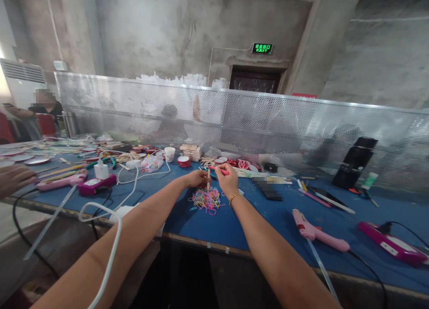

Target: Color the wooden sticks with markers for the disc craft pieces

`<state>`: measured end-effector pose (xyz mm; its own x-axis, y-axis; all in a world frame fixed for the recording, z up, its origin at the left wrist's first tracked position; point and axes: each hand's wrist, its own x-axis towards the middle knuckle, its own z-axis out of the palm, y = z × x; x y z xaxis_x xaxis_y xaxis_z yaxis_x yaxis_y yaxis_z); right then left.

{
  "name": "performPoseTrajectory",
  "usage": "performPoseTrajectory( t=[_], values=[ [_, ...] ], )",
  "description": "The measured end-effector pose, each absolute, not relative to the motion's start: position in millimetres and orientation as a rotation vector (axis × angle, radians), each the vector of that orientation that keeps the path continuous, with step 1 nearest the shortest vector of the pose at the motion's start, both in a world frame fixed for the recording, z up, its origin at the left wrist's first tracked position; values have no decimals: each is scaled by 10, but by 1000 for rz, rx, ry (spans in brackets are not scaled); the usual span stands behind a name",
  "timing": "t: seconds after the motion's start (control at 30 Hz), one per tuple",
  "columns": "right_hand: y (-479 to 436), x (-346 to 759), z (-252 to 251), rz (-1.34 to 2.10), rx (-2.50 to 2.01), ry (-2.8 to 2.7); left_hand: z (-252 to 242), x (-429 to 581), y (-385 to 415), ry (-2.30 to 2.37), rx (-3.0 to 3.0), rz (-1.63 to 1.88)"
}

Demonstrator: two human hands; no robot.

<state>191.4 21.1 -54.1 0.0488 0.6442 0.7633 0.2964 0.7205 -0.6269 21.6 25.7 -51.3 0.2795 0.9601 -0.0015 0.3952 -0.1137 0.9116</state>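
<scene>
My left hand (pixel 197 179) is closed on a narrow wooden stick (pixel 208 179), held upright over the table. Close beside it, my right hand (pixel 228 178) pinches a pink-red pen (pixel 222 171), its tip pointing at the upper part of the stick. Whether the tip touches the wood is too small to tell. Just below both hands lies a loose pile of small colourful rubber bands or plastic clips (pixel 208 201). A gold-coloured bracelet (pixel 234 198) circles my right wrist.
A pink glue gun (pixel 306 228) and purple power strip (pixel 390 245) lie right; another glue gun (pixel 62 181) and power strip (pixel 97 184) lie left. A white cable (pixel 118 224) crosses my left arm. A paper cup (pixel 170 154) stands behind. Another person's hand (pixel 15 179) rests far left.
</scene>
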Motion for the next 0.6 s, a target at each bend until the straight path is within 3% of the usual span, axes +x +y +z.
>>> performPoseTrajectory(
  t=[0.6],
  values=[
    [213, 1923, -547, 338, -818, -1563, -485, 231, 218, 1298, 1647, 793]
  ],
)
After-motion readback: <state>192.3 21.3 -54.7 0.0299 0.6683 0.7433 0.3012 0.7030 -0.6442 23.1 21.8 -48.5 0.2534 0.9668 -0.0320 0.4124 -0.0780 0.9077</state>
